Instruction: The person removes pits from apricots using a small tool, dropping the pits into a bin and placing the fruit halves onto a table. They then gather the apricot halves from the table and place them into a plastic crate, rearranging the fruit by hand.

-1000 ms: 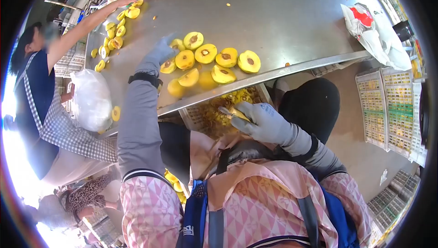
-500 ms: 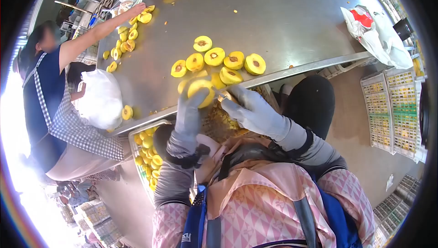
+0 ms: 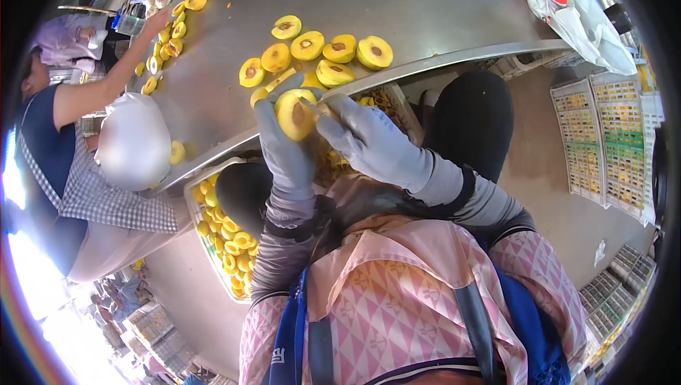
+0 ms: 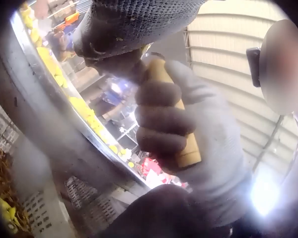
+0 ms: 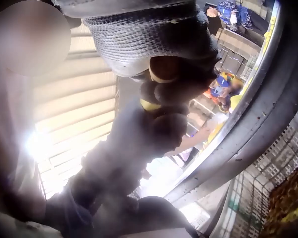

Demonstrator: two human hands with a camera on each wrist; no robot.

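Fruit half [image 3: 294, 114], yellow with a brown centre, is mid-frame in the head view, off the table, just beyond the near edge; cut face visible to the camera. Left hand [image 3: 285, 154], grey glove, has it: fingers curled round the fruit, gripping. Right hand [image 3: 379, 145], also gloved, is just beside it to the right, fingers curled tight round a wooden handle [image 4: 190, 151]; three fingers wrapped and close together in the left wrist view. Handle's far end is up near the left glove; can't tell whether its tip touches the fruit, gloves block it. Right wrist view: handle butt round and pale at top centre, a yellow sliver of fruit below it, rest too dark to read. Directly beyond the hands, a cluster of fruit halves [image 3: 307, 45] lies on the metal table [image 3: 440, 2], mostly cut face up, brown centres showing, nearest ones partly behind the left glove. Below the hands, a bin [image 3: 409, 110] with yellow-brown bits, mostly hidden. Lower left of centre: crate [image 3: 190, 190] full of yellow fruit pieces [image 3: 230, 236]. Upper left: a row of halves [image 3: 172, 46] along the table edge, a second person [image 3: 50, 123] in a checked apron reaching an arm to its far end, a stuffed white bag [image 3: 133, 142] in front of them. Upper right: white plastic bag with red print [image 3: 589, 23] hanging over the table edge. Right edge: stacked crates [image 3: 617, 147] with yellow contents on the floor.
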